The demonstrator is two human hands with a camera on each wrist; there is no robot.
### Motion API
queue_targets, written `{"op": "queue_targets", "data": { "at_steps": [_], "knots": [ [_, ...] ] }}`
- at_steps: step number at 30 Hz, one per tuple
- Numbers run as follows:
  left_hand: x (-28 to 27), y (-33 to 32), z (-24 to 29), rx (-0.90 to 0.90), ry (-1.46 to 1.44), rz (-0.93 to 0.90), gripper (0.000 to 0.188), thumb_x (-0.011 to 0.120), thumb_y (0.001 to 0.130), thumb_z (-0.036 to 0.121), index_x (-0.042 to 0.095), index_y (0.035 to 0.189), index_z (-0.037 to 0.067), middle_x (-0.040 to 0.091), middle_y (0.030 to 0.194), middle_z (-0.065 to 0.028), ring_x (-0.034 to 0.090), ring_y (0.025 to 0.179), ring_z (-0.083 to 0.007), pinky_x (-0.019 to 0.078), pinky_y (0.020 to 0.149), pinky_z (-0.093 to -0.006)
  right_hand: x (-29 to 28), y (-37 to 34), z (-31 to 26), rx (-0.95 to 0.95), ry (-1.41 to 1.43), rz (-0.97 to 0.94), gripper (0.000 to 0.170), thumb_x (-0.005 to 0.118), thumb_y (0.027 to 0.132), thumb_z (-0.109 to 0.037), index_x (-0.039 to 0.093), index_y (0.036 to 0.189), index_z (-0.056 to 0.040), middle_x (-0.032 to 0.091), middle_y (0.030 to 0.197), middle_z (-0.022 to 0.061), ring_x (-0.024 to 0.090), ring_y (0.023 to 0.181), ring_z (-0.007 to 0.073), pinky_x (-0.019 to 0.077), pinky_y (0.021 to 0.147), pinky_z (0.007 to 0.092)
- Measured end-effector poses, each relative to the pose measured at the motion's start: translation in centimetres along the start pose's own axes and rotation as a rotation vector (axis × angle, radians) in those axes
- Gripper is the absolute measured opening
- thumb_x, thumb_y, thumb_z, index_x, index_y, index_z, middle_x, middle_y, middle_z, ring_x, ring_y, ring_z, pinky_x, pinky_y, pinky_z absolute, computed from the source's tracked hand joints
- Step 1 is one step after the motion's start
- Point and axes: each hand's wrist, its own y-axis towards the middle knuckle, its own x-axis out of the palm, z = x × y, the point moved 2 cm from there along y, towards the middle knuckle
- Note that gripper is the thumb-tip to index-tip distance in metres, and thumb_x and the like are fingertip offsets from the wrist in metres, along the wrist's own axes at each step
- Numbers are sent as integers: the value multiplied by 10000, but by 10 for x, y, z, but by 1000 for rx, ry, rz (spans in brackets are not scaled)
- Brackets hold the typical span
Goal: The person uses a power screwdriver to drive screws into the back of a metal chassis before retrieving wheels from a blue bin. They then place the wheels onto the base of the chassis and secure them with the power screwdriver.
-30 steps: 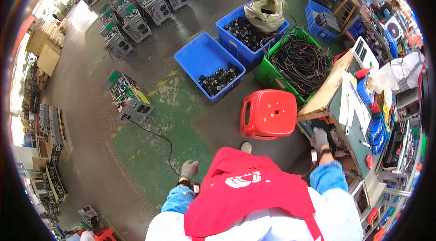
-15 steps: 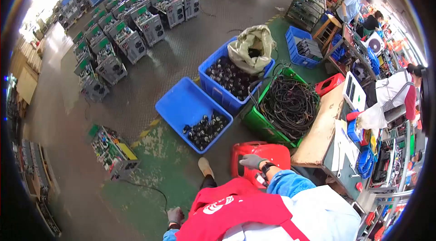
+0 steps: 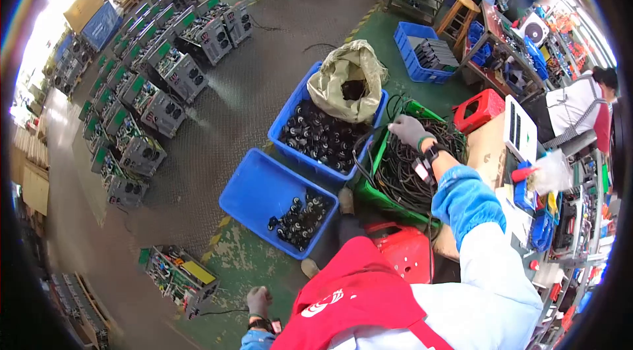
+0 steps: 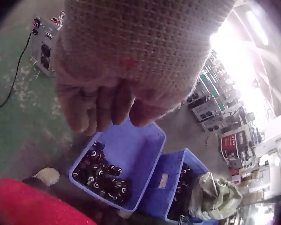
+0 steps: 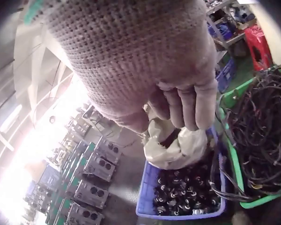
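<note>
The gloved right hand is over the left part of a green crate full of black cables. In the right wrist view its fingers hang loosely bent with nothing held. My gloved left hand hangs low beside the red apron, its fingers loosely curled and empty. A blue bin holds small black parts. Behind it, a second blue bin holds more black parts and a crumpled pale sack.
A red stool stands between the apron and the green crate. Right of the crate is a workbench with tools. An opened metal unit with a cord sits on the floor at left; several similar units stand in rows behind. People work at the upper right.
My right hand has moved from beside the workbench, past the red stool, forward to the green crate. The view has shifted forward, and the left hand still hangs low.
</note>
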Motion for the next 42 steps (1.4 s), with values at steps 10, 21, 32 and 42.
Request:
{"op": "queue_targets", "data": {
  "at_steps": [10, 21, 32, 42],
  "knots": [
    [129, 4, 1, 157, 422, -39, 206, 698, 856, 195, 539, 768, 99, 527, 670, -84, 533, 637, -280, 448, 573, -407, 112, 360, 19, 45, -45, -139, 454, 602, 847, -251, 600, 1240, -23, 639, 1210, 283, 593, 1182, 421, 470, 1013, 466],
    [267, 12, 147, -429, 85, 168, 276, 637, 981, 262, 676, 1133, 35, 619, 826, -5, 535, 705, -102, 462, 638, -265, 298, 544, 158, -248, -237, -34, 796, 735, 812, -314, 382, 1503, -137, 380, 1511, 290, 437, 1354, 447, 429, 1075, 495],
    [329, 45, 184, -344, 174, 125, 323, 638, 973, 245, 673, 1187, 6, 646, 871, -16, 552, 752, -108, 475, 674, -277, 296, 551, 139, -162, -423, -195, 745, 725, 823, -332, 426, 1466, -107, 402, 1503, 264, 433, 1359, 426, 402, 1096, 476],
    [343, 50, 195, -377, 88, 116, 314, 642, 980, 235, 660, 1208, 20, 656, 936, -16, 563, 778, -104, 483, 701, -263, 270, 579, 136, -197, -523, -236, 704, 716, 832, -349, 465, 1433, -80, 423, 1496, 241, 428, 1364, 406, 376, 1115, 459]
  ]
}}
